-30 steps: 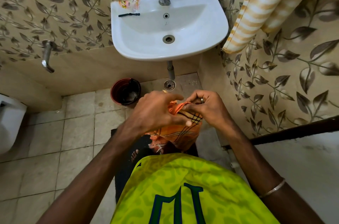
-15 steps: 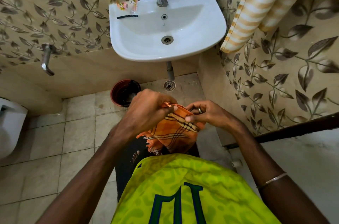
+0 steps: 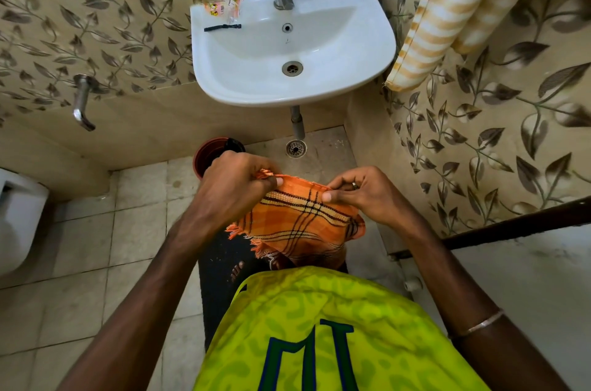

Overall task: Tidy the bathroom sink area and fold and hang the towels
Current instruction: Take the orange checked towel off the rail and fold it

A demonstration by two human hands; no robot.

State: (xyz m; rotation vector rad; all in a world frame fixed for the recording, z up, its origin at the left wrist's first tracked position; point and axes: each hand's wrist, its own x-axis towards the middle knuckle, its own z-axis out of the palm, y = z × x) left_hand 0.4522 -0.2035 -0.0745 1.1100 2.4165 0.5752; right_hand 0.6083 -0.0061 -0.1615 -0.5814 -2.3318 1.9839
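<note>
The hands had drawn apart since the earlier frame, left hand [image 3: 235, 187] and right hand [image 3: 361, 195] each pinching an end of the towel [image 3: 303, 221], its top edge stretched left-right between them, level, below the sink [image 3: 377, 48].

Reaching forward with both bare forearms at waist height — left hand [image 3: 236, 189] pinching the orange checked towel [image 3: 307, 224] between thumb and curled fingers, right hand [image 3: 361, 195] pinching its top edge — knuckles bent, wrists angling inward.
</note>
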